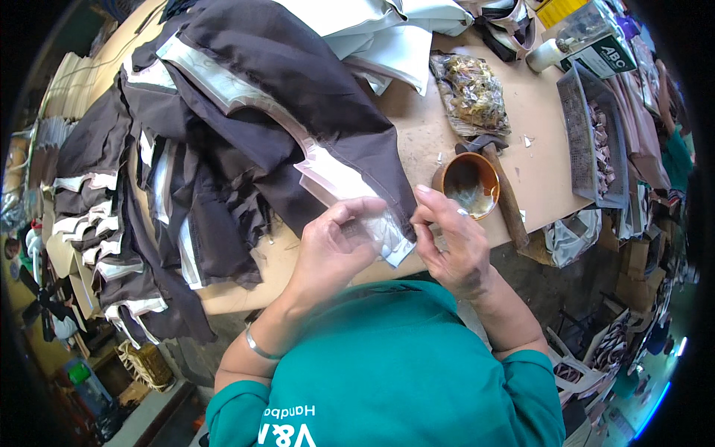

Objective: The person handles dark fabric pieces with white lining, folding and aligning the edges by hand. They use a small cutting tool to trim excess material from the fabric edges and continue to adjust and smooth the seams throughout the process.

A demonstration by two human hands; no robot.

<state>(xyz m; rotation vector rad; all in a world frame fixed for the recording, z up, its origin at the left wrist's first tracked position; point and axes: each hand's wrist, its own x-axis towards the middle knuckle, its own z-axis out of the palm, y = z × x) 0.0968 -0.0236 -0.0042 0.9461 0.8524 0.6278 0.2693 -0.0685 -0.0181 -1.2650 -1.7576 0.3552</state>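
A large dark brown fabric piece (335, 112) lies across the table and hangs toward me, with a curved white, pink-edged backing strip (339, 175) along it. My left hand (335, 242) is over the near end of this strip, its fingers curled and smeared by motion; whether they grip it cannot be told. My right hand (456, 246) is just to the right of the fabric's corner, fingers bent and thumb drawn in toward them. Anything held between those fingers is too small to make out. Close beyond that hand stands an orange-brown cup (491, 175) with a pale coating inside.
A hammer (506, 194) lies beside the cup. Past it are a clear bag of scraps (473, 93) and a grey plastic basket (577, 141) of small pieces. More dark panels with white edging (97, 216) hang over the table's left side. White sheets (395, 52) lie at the back.
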